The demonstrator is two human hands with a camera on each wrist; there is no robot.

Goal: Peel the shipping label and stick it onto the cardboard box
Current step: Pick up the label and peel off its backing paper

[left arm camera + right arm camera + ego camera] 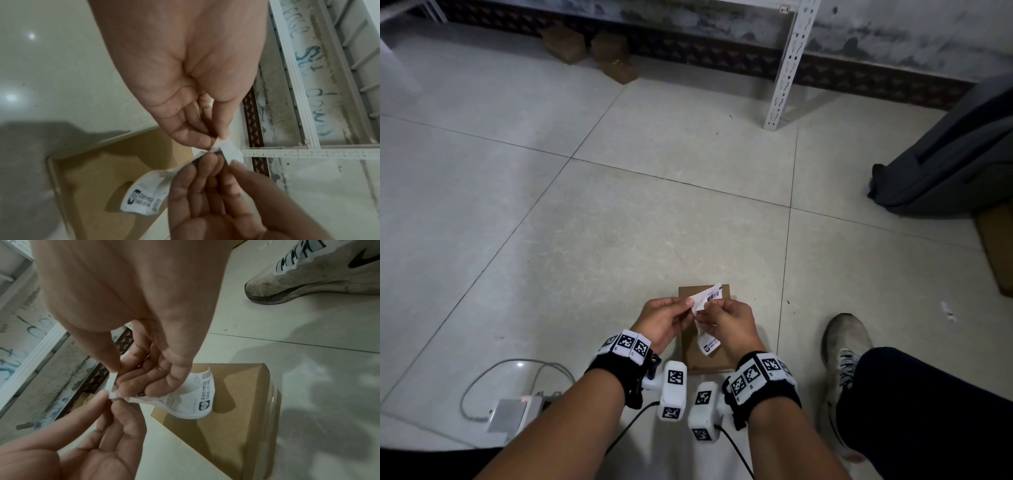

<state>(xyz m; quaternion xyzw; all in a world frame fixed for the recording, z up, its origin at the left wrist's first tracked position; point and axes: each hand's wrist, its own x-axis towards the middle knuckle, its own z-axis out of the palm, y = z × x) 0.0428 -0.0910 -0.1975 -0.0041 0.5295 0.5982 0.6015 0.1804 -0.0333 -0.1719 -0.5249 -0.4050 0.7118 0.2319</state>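
Observation:
A flat brown cardboard box (709, 359) (92, 178) (236, 418) lies on the tiled floor just in front of me. Both hands hold a white shipping label (710, 296) (144, 199) (195, 402) in the air above it. My left hand (690, 303) (218, 141) (111, 397) pinches a small white corner flap at the label's edge. My right hand (703, 313) (222, 159) (120, 374) pinches the label beside that corner. The printed end curls down toward the box top. I cannot tell whether it touches the box.
My white shoe (846, 349) (308, 272) stands right of the box. A grey bag (955, 154) lies at the far right, with a white shelf leg (787, 68) behind. Small cardboard boxes (585, 48) sit by the wall. A grey device with cables (513, 411) sits at my left.

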